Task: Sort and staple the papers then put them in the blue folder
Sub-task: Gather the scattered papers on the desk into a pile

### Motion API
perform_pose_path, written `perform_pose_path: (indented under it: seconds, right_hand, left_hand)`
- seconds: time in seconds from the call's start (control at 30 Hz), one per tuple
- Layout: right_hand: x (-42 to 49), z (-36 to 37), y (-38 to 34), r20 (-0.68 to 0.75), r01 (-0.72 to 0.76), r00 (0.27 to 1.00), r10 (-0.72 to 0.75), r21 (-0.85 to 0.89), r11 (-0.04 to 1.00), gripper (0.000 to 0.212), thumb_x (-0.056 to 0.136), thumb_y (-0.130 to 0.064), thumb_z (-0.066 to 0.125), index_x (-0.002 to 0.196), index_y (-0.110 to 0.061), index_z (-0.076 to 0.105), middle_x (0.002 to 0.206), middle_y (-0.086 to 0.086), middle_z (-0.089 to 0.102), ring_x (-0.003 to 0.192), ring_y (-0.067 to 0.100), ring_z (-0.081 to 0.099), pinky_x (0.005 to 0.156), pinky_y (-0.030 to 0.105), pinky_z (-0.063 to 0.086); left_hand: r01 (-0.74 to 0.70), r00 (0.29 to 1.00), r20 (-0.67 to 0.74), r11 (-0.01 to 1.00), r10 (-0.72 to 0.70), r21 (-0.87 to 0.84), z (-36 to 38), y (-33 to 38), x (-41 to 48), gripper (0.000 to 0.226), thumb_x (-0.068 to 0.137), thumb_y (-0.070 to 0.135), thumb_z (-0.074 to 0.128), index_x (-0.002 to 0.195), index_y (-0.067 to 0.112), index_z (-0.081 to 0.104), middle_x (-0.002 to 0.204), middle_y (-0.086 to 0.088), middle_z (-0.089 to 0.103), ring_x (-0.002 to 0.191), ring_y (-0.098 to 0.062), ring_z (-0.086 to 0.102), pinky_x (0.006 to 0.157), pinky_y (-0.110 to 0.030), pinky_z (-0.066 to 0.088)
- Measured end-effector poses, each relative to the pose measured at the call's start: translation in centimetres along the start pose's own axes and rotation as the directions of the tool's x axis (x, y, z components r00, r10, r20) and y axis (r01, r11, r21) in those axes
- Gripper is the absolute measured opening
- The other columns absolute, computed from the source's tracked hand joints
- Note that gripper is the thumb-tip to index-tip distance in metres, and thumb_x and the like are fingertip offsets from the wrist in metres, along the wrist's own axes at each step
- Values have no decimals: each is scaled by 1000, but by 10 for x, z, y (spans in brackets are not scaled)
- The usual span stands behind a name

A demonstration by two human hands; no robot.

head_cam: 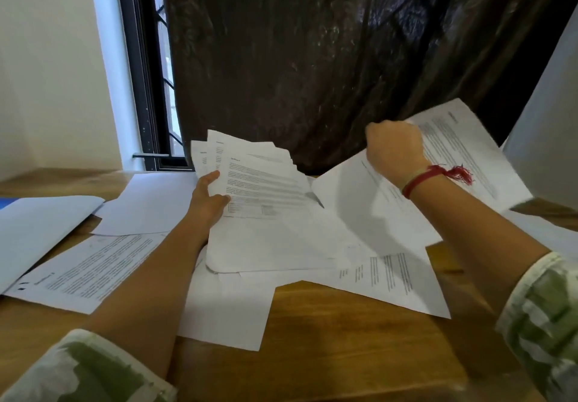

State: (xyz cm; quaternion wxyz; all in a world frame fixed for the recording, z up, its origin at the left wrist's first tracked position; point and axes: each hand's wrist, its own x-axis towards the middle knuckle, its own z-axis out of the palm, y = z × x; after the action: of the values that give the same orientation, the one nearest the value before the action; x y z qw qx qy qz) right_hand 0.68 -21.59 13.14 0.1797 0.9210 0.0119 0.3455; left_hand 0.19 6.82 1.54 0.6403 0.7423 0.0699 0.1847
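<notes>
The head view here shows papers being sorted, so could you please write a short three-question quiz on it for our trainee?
1. True or false: the left hand holds a fanned stack of printed sheets.
2. Which wrist wears the red thread bracelet?
A. left
B. right
C. neither
3. Fill in: the right hand grips a single ____ lifted above the wooden table.

Key: 1 true; 2 B; 3 sheet.
</notes>
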Motion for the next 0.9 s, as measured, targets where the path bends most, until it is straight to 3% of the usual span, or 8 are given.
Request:
perform_pose_path:
  seconds: [0.17,0.27,0.37,0.53,0.63,0.77,0.83,0.9]
  right_hand:
    - [6,-3,-37,-242,195,960,-138,231,953,38,97,-50,46,89,-13,48,71,7,53,65,25,55,63,33,47]
    - [11,-2,-58,-342,290,924,-173,326,900,21,93,-29,58,94,-8,58,77,12,65,68,34,63,58,35,47]
    - [16,-5,-80,-295,354,924,-243,424,833,19,91,-7,49,109,-8,56,91,13,66,77,35,62,60,35,40]
    - [-7,1,-122,-108,454,865,-490,586,671,39,93,-8,49,129,-21,42,97,9,66,78,27,61,70,37,51]
    - [-25,14,-141,-50,370,889,-455,663,650,29,92,-11,52,121,-17,51,101,11,66,85,28,60,70,32,46]
    - [-37,25,-161,37,180,940,-338,790,586,7,88,-9,59,89,-11,66,90,7,67,81,24,60,73,35,53]
    - [-36,25,-167,137,42,936,-325,872,488,6,87,-13,67,82,-11,65,84,4,66,78,20,59,71,30,50]
    - [-37,17,-169,273,-185,885,-376,949,254,15,87,-24,71,84,-9,67,86,11,71,74,21,66,74,29,57]
  left_hand:
    - [-52,993,113,994,42,92,4,1,-4,57,94,-2,54,143,21,36,149,-5,34,128,-24,41,89,-26,41]
    - [-79,985,162,987,56,140,5,0,-4,56,94,0,55,142,24,36,150,-4,33,129,-22,40,95,-29,42]
    - [-70,986,162,990,49,124,6,0,-3,56,94,0,55,142,23,37,149,-4,35,128,-22,41,96,-31,43]
    - [-36,996,79,998,33,42,5,-3,-1,57,93,-4,53,143,19,37,142,-9,43,113,-20,49,75,-22,48]
    - [-53,997,53,997,50,54,7,-3,-2,56,93,-1,54,143,17,36,142,-9,45,120,-25,50,89,-33,48]
    - [-35,999,33,998,33,47,11,0,-4,51,93,9,59,139,19,39,142,-7,45,121,-26,50,94,-37,47]
    - [-31,999,36,999,30,34,12,1,-6,52,93,9,60,140,18,39,142,-8,46,120,-26,51,92,-34,46]
    - [-39,998,45,999,38,14,11,0,-6,52,94,7,57,141,17,37,141,-8,46,114,-23,51,87,-30,45]
